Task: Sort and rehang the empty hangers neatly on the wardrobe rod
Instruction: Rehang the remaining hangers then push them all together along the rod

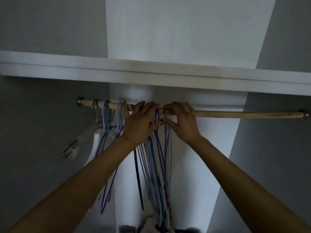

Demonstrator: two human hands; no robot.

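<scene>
Hangers (pixel 158 165) under both hands, on rod (pixel 235 113)

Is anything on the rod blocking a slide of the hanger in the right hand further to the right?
Nothing visible does. The right hand pinches a purple hanger at its hook, and from there the wooden rod runs bare to its right bracket. The other hangers hang to its left, under the left hand.
</scene>
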